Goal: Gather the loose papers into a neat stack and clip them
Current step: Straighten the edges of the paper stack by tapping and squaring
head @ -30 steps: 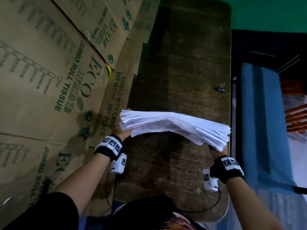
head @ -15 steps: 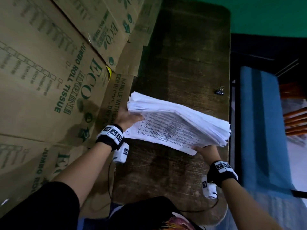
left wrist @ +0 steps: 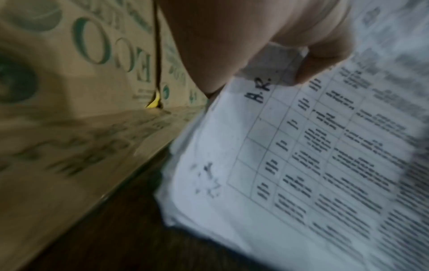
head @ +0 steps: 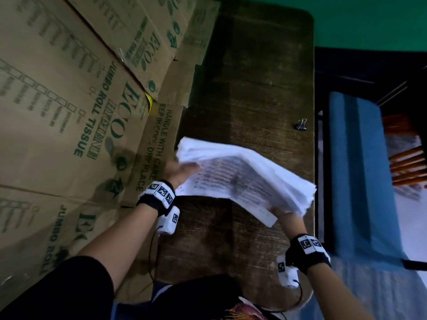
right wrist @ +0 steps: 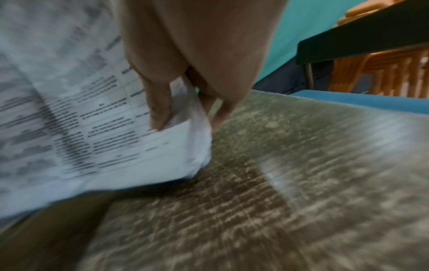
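A dark, worn wooden table (head: 249,72) runs away from the viewer. Along its left edge stand brown cardboard boxes (head: 69,93) with green print, such as "JUMBO ROLL TISSUE" and "HANDLE WITH CARE". Something small and yellow (head: 149,103) shows in the gap between two boxes, close to the table's left edge. To the right of the table there is a blue cushioned surface (head: 360,172), and further right some orange wooden slats (head: 407,162). Beyond the table's far end is a green wall (head: 369,21).

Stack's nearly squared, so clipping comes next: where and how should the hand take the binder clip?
Pinch the binder clip by its two wire handles, coming from above. It sits on its black body near the table's right edge with the handles seemingly raised, so fingers can squeeze them together.
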`<state>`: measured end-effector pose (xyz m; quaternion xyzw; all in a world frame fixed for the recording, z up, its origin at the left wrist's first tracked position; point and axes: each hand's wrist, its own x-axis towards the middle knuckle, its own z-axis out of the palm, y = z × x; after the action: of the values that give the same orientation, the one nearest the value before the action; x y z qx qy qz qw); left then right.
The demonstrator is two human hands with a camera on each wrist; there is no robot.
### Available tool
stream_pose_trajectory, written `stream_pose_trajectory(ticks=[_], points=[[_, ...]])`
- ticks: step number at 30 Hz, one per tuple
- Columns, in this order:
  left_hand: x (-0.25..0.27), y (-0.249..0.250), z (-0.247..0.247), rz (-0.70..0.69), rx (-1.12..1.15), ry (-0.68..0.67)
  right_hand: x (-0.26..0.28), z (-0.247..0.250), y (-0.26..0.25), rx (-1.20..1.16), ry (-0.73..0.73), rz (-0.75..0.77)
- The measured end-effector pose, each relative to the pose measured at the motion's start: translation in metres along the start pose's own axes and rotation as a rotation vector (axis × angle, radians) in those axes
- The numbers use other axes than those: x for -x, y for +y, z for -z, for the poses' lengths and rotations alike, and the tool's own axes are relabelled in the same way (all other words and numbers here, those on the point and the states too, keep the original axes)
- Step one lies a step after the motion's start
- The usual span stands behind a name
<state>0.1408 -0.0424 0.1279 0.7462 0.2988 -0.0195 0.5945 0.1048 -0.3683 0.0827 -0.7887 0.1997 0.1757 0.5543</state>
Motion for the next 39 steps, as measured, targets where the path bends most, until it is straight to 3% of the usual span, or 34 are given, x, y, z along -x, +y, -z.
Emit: stream_pose_trajectory(ticks=[1, 3, 6, 9, 10, 11, 13, 14, 17, 20, 23, 27, 29, 31, 33, 36, 37, 39], points=[[0.001, 0.019, 0.001, -0.088, -0.008, -0.033, 0.002, 0.001, -0.001, 0.031, -0.045, 0.080], [-0.006, 0.042, 0.000, -0.212, -0.067, -0.150, 0.004, 0.004, 0.016, -0.008, -0.158, 0.063], [-0.019, 0.055, -0.006, -0.234, -0.227, -0.318, 0.020, 0.010, 0.035, 0.077, -0.306, -0.064], [-0.029, 0.053, -0.019, -0.215, -0.378, -0.443, 0.017, 0.028, 0.044, 0.403, -0.488, -0.196], [-0.033, 0.053, -0.023, -0.232, -0.464, -0.477, 0.015, 0.037, 0.041, 0.432, -0.479, -0.255], [-0.036, 0.053, -0.027, -0.247, -0.562, -0.505, 0.010, 0.047, 0.038, 0.456, -0.377, -0.250], [-0.038, 0.057, -0.036, -0.249, -0.699, -0.549, 0.008, 0.056, 0.019, 0.425, -0.094, -0.069], [-0.039, 0.059, -0.041, -0.245, -0.727, -0.582, 0.006, 0.053, 0.004, 0.366, -0.019, 0.028], [-0.035, 0.067, -0.059, -0.276, -0.806, -0.680, -0.006, 0.020, -0.046, 0.229, -0.160, 0.157], [-0.033, 0.071, -0.077, -0.317, -0.806, -0.777, -0.028, -0.017, -0.081, 0.230, -0.281, 0.153], [-0.031, 0.073, -0.088, -0.350, -0.804, -0.830, -0.043, -0.032, -0.095, 0.100, -0.290, 0.094], [-0.047, 0.062, -0.068, -0.308, -0.815, -0.909, -0.046, -0.022, -0.086, -0.087, -0.182, 0.054], [-0.061, 0.041, -0.045, -0.230, -0.745, -0.857, -0.046, -0.015, -0.077, -0.180, -0.134, 0.060], [-0.068, 0.017, -0.029, -0.132, -0.541, -0.699, -0.048, -0.012, -0.071, -0.216, -0.124, 0.039], [-0.059, -0.002, -0.030, -0.031, -0.206, -0.532, -0.052, -0.011, -0.067, -0.281, -0.130, 0.006], [-0.035, -0.025, -0.052, 0.243, 0.373, -0.393, -0.062, -0.014, -0.062, -0.391, -0.155, -0.052], [-0.030, -0.033, -0.063, 0.307, 0.421, -0.340, -0.065, -0.018, -0.061, -0.381, -0.154, -0.072], [-0.021, -0.042, -0.080, 0.328, 0.309, -0.199, -0.070, -0.025, -0.056, -0.309, -0.108, -0.079]])
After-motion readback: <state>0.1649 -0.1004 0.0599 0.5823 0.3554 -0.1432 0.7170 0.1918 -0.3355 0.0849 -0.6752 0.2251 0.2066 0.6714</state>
